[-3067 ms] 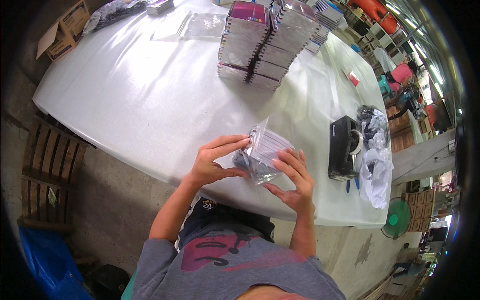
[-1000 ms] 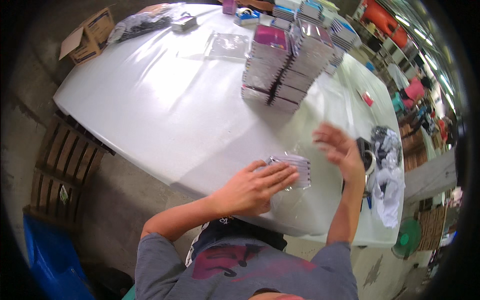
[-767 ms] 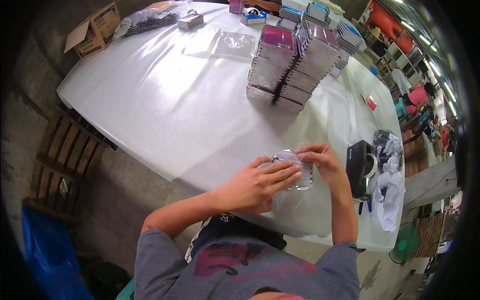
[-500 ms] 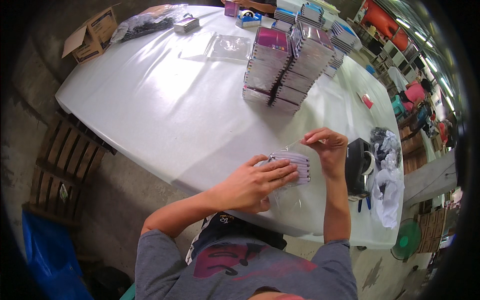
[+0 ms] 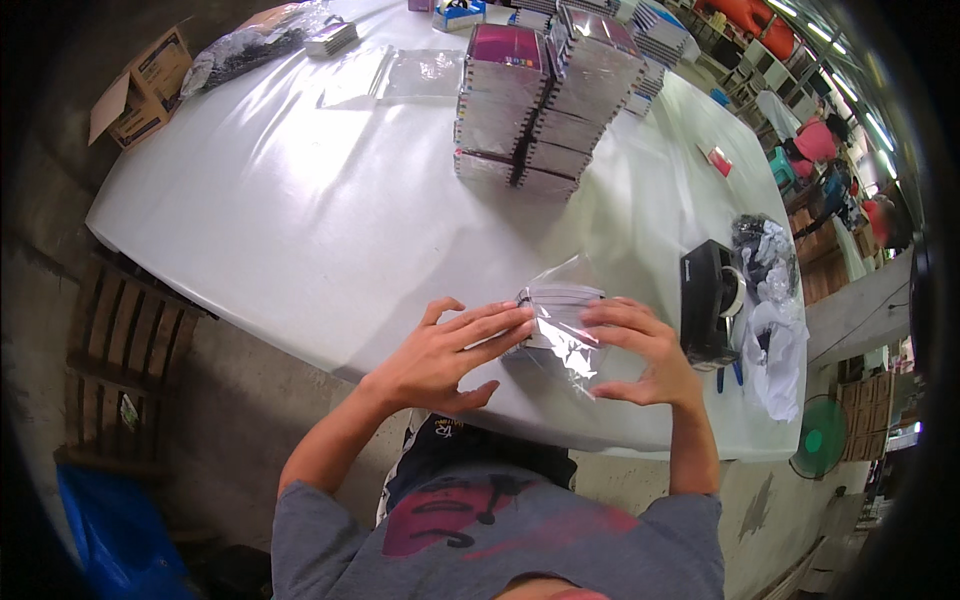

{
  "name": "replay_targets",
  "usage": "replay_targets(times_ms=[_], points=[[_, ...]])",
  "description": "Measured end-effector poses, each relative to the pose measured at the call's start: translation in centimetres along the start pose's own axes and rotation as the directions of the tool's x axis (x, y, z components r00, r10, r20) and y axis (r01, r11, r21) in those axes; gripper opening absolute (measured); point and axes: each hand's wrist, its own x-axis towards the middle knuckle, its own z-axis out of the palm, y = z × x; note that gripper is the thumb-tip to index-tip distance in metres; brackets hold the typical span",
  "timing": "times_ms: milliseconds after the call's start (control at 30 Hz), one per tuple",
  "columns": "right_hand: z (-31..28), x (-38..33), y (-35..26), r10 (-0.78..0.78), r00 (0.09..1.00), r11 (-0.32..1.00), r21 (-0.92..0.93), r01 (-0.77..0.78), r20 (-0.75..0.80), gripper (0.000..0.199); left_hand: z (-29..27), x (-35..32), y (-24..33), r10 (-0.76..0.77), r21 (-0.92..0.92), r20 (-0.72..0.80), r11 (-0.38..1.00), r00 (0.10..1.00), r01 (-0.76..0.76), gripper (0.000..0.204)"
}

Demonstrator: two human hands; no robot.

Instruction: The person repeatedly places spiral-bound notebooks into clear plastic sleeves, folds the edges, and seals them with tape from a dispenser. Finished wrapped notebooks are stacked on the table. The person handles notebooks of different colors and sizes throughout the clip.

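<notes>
A small stack of notebooks in clear plastic wrap (image 5: pixel 562 318) stands on the table close in front of me, the plastic catching bright glare. My left hand (image 5: pixel 450 355) lies against the stack's left side, fingers stretched out and thumb apart. On the right side my right hand (image 5: pixel 640 350) touches the plastic with its fingertips, the thumb spread low beside the loose film. A flap of clear film rises beyond the stack. Neither hand is closed round anything.
Tall stacks of wrapped spiral notebooks (image 5: pixel 500 110) stand ahead on the white table (image 5: pixel 250 220). To the right are a black tape dispenser (image 5: pixel 705 305) and crumpled plastic bags (image 5: pixel 775 340). Flat clear bags (image 5: pixel 425 75) lie farther off, and an open carton (image 5: pixel 150 90) sits far left.
My right hand has let go of the film's edge and come down to the stack's right side. My left hand has slid off the top to the left side.
</notes>
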Motion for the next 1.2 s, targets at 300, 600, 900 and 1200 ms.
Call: replay_targets(times_ms=[300,600,900,1200], points=[[1.6,1.2,1.3,-0.044,0.979,0.999,0.004,0.044,0.197,0.062,-1.2,2.1,0.2,0.019,-0.147,0.093,0.989,0.995,-0.005,0.083],[2.1,1.1,1.4,-0.046,0.986,0.999,-0.005,0.047,0.160,0.064,-1.3,4.2,1.5,0.077,-0.073,0.040,0.995,0.996,-0.074,0.078],[-0.6,0.9,5.2,0.154,0.982,0.604,0.797,-0.005,-0.111,0.039,-1.8,4.5,3.2,0.066,0.111,0.058,0.991,0.996,-0.072,0.071],[0.5,7.2,5.3,0.306,0.952,0.637,0.741,-0.212,0.010,0.010,-1.8,4.6,3.1,0.041,0.073,0.064,0.996,0.997,-0.046,0.074]])
